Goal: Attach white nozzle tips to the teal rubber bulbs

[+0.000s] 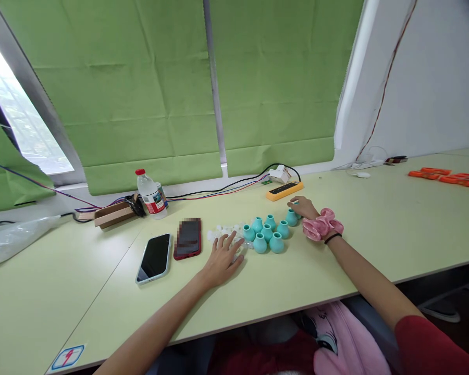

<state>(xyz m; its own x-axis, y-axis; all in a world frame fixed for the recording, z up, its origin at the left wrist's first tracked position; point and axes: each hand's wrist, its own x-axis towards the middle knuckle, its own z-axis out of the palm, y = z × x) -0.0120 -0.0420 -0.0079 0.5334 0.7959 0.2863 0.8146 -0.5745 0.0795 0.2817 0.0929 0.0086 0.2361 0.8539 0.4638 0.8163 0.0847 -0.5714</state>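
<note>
Small round turquoise pots (266, 232) with narrow open necks stand grouped on the pale green table. My right hand (304, 207), with a pink scrunchie (322, 225) at the wrist, is at the far right end of this group. Its fingers are curled over one turquoise pot, which they partly hide. Left of the pots lies a loose pile of small whitish translucent pieces (223, 230). My left hand (222, 258) rests over the near side of that pile with fingers spread, touching or just above the pieces and holding nothing visible.
Two phones, one light-cased (153, 258) and one red-cased (188, 238), lie left of the pile. A water bottle (151, 194), an open cardboard box (114, 215), cables and a yellow-orange device (284, 191) are along the back. Orange scissor-like handles (461, 179) lie far right.
</note>
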